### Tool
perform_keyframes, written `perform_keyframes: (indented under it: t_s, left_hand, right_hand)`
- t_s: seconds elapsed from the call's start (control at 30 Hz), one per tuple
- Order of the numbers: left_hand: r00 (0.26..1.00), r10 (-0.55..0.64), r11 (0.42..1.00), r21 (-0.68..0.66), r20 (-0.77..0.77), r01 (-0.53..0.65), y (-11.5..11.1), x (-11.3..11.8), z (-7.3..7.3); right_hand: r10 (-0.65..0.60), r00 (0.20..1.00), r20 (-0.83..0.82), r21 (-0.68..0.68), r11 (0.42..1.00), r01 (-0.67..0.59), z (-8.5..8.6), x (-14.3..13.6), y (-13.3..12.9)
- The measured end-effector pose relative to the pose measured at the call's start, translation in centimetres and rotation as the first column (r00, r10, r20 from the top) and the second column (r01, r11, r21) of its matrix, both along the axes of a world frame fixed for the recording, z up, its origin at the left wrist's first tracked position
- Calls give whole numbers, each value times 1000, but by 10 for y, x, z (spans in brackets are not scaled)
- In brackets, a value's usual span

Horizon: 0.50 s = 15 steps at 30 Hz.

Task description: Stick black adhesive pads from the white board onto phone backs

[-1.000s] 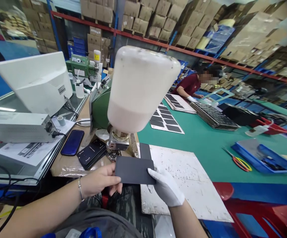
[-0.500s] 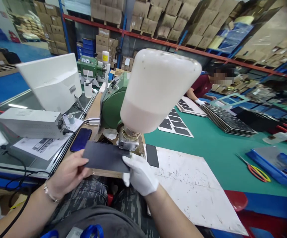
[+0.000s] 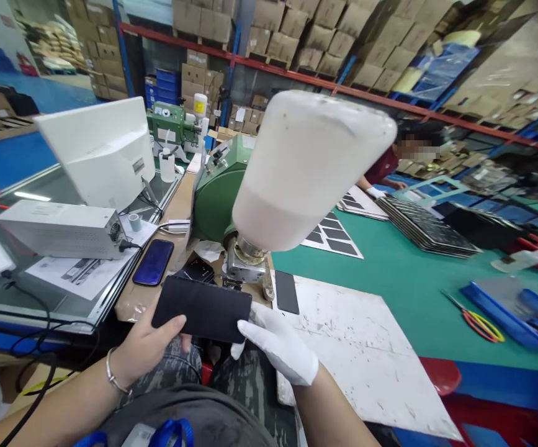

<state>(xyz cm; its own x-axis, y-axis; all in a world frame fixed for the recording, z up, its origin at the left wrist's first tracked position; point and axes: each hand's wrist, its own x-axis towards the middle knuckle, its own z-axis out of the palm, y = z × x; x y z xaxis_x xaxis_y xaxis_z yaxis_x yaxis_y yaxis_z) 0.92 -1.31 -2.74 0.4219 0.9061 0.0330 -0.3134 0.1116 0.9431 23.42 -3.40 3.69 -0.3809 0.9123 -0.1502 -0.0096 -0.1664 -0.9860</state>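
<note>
Over the last half second, the flat black rectangular panel (image 3: 203, 310) has dipped and now looks darker, uncovering more of the small stack of black cards (image 3: 197, 270) behind it. That suggests the work in hand is still turning or aligning the panel; whether it was flipped or merely tilted is hard to tell. The bare left hand (image 3: 150, 344) and white-gloved right hand (image 3: 280, 347) have their fingers clamped on opposite ends, thumbs in front. The panel lies between them, before the silver metal machine head (image 3: 245, 267).
</note>
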Motion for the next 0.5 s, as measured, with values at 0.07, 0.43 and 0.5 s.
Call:
perform_keyframes:
  t_s: [0.07, 0.43, 0.5]
  left_hand:
    - [999, -43, 999, -7, 21, 43, 0, 17, -3]
    - [985, -90, 990, -92, 145, 104, -7, 58, -3]
    - [984, -72, 990, -111, 160, 90, -8, 60, 1]
  right_hand:
    - [-73, 997, -18, -6, 997, 73, -4, 12, -9]
    - [-286, 951, -115, -36, 958, 284, -22, 38, -16]
    - [-322, 940, -111, -64, 946, 316, -26, 39, -13]
